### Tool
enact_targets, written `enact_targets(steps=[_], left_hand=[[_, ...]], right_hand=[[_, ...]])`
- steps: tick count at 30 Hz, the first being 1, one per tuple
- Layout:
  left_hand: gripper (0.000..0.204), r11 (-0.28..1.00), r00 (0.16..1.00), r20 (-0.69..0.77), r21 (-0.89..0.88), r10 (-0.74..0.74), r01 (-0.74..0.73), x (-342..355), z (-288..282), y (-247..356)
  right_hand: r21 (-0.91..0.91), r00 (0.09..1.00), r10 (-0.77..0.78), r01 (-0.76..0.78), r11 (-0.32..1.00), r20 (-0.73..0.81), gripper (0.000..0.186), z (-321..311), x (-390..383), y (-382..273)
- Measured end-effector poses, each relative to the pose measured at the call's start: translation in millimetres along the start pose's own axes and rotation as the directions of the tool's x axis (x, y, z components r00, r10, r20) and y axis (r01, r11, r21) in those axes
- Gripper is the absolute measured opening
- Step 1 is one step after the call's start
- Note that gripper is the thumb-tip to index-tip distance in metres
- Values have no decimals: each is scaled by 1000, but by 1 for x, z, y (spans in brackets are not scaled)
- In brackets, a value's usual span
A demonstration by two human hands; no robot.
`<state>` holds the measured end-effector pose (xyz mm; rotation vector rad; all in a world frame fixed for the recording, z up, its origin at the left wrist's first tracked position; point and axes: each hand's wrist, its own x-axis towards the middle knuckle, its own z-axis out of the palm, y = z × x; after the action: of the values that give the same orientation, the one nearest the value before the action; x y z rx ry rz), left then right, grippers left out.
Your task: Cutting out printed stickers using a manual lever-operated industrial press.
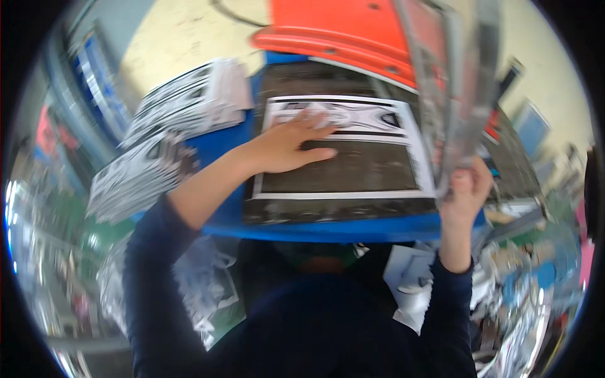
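Pressing lightly with the left hand [287,145], palm down and fingers spread, on a white-bordered sheet [368,120] laid flat on the dark board [353,209]; grasping nothing with it, only covering part of the printed band along the sheet's far side. Clasping with the right hand [466,183], fingers curled, the lower end of a tall grey metal-looking piece [463,94] at the board's right edge; too blurred there to tell its exact shape. Right next to the sheet's near right corner with that grip, but impossible to tell whether touching.

Along the near side of the board, showing a narrow dark margin between the sheet's border and the board's rim, then past it a curved strip of blue tabletop [328,233]. Beyond the far side, closed in by a red-orange panel [343,34], with little room over that edge. On the right, hemmed in by the grey upright. To the left of the board, roomier: across a blue gap, bounded by a farther stack [189,101] and a nearer stack [135,173] of printed sheets, both uneven at the edges. Reaching over the board's left edge with the left forearm [211,183], partly filling that gap.
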<state>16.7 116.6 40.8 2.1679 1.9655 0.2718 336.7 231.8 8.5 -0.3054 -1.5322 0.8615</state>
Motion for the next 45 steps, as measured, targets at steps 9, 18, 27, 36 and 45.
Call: enact_targets(steps=[9,18,27,36,45], left_hand=[[80,996,1000,-4,88,26,-26,-70,5,59],[70,899,835,-432,-108,342,-424,-131,23,67],[17,927,998,47,-369,-53,66,-200,242,-19],[36,924,964,47,-279,-261,263,-222,303,-20],[45,972,983,-7,-149,-185,182,-215,309,-16]], right_hand=[[-420,949,-112,234,877,294,65,10,30,-47],[-568,839,-141,470,676,526,57,37,35,-27],[-499,723,-117,576,648,681,59,59,17,-14],[-497,726,-159,597,630,669,61,59,9,-4],[-519,702,-58,576,632,710,68,53,19,-25]])
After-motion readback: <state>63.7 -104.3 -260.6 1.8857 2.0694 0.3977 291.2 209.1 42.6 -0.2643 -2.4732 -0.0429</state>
